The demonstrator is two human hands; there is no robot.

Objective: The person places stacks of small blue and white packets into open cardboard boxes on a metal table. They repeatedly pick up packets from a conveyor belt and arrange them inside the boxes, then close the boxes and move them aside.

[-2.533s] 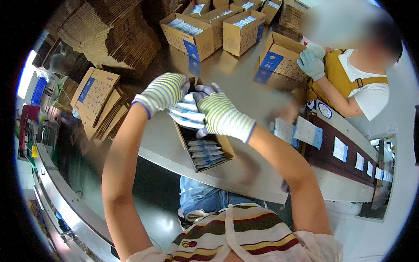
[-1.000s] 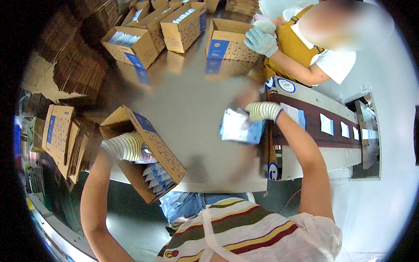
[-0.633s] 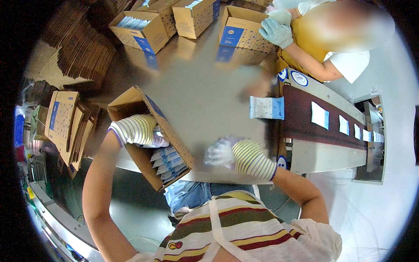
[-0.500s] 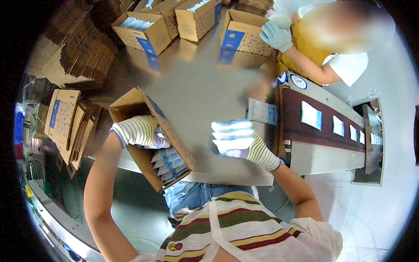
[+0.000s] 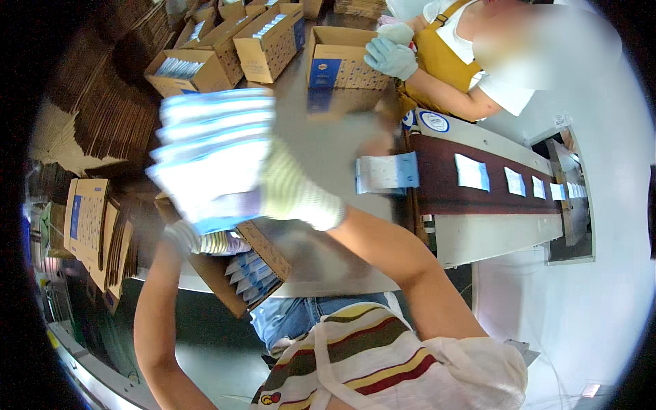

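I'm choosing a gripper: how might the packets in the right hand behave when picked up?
The packets are probably light, since the right hand alone holds several. They may slide apart, as their edges fan unevenly.

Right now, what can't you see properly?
In the head view:
Right hand in striped knit glove: fingers mostly hidden by flat blue-edged white packets.
Those packets' print: motion blur.
Open brown cardboard box: far end mostly hidden behind them.
Far packets beyond dark red belt: too small to count.

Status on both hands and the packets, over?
Right hand gripping packet stack, held up. Left hand in open carton, near packed packets. Stack hides part of carton.
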